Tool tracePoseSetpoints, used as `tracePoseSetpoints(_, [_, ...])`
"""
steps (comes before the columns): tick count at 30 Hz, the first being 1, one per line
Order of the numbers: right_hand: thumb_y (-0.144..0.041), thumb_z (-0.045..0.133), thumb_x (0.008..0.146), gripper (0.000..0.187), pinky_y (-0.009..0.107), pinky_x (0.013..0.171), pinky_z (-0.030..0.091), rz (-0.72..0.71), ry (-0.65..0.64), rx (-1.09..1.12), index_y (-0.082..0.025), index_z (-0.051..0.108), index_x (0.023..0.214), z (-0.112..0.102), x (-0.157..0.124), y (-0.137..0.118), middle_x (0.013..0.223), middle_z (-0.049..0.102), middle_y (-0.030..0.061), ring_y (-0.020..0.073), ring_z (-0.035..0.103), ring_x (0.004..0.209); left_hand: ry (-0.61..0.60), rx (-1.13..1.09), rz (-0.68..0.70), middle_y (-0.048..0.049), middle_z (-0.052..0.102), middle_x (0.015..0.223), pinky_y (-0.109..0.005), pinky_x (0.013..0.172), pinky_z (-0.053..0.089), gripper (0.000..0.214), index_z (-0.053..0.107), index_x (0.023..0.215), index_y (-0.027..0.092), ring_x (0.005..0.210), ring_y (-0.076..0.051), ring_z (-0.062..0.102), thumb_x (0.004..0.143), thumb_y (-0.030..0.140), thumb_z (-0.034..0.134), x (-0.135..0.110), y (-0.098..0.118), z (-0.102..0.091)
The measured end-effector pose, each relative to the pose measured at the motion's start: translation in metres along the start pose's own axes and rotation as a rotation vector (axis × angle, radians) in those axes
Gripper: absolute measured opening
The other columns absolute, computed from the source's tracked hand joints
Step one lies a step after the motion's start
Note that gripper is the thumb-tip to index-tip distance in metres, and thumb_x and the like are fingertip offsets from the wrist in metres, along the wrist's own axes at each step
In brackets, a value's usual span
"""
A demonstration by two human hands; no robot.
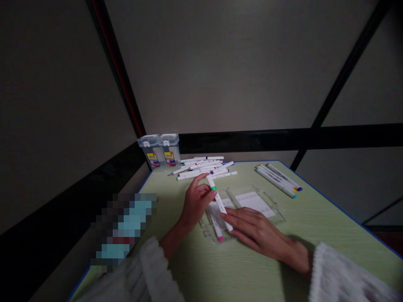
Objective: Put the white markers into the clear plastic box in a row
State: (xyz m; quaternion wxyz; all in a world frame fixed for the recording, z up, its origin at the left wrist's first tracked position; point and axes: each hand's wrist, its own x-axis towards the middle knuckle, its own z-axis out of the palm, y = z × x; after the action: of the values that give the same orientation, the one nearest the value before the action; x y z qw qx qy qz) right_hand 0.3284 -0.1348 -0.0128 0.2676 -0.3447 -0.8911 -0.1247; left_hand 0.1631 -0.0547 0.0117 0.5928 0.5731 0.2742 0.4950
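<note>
Marker (221,207): held aslant over the table (217,272). Saw tubs (169,158) at far-left corner; pinched the green-banded end in left hand (195,203); saw heaped markers (204,165) near far edge, open case (274,220) mid-table; held lower end in right hand (256,228); saw other markers (277,181) by right edge.

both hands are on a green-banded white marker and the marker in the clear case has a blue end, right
No: the head view shows a pink end, not blue, on the marker in the clear case. The left hand and right hand are on the green-banded white marker.
</note>
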Motion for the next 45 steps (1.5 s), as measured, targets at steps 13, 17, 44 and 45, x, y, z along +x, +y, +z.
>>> tracePoseSetpoints(13, [-0.019, 0.042, 0.087, 0.021, 0.028, 0.059, 0.045, -0.024, 0.059, 0.053, -0.011, 0.054, 0.103, 0.0022, 0.0026, 0.0006, 0.071, 0.061, 0.0045, 0.0151, 0.054, 0.065, 0.019, 0.058, -0.017, 0.0064, 0.053, 0.054, -0.019, 0.052, 0.039, 0.051, 0.042, 0.108, 0.015, 0.05, -0.008, 0.051, 0.063, 0.02, 0.063, 0.002, -0.003, -0.0018])
tracePoseSetpoints(17, [-0.015, 0.041, 0.087, 0.016, 0.027, 0.056, 0.041, -0.06, 0.09, 0.076, -0.012, 0.057, 0.085, 0.0031, -0.0006, 0.0009, 0.067, 0.059, 0.0041, 0.0142, 0.051, 0.061, 0.051, 0.064, -0.025, 0.0067, 0.054, 0.053, -0.019, 0.051, 0.038, 0.05, 0.043, 0.107, 0.014, 0.049, -0.008, 0.051, 0.062, 0.021, 0.063, 0.0032, -0.0027, -0.0028])
tracePoseSetpoints(44, [-0.026, 0.038, 0.09, 0.031, 0.023, 0.052, 0.033, 0.002, 0.064, 0.041, -0.017, 0.048, 0.063, 0.0044, 0.0003, -0.0008, 0.057, 0.052, 0.0001, 0.0112, 0.045, 0.053, 0.025, 0.095, -0.064, 0.0069, 0.054, 0.051, -0.019, 0.052, 0.038, 0.059, 0.038, 0.117, 0.014, 0.048, -0.008, 0.049, 0.064, 0.024, 0.063, 0.0029, -0.0071, -0.0035])
tracePoseSetpoints(45, [-0.027, 0.037, 0.09, 0.031, 0.023, 0.053, 0.033, 0.001, 0.062, 0.037, -0.017, 0.048, 0.063, 0.0042, 0.0002, -0.001, 0.057, 0.052, 0.0003, 0.0113, 0.045, 0.053, 0.019, 0.1, -0.063, 0.0068, 0.054, 0.051, -0.019, 0.052, 0.038, 0.055, 0.04, 0.113, 0.014, 0.048, -0.008, 0.049, 0.064, 0.024, 0.063, 0.003, -0.0073, -0.0033])
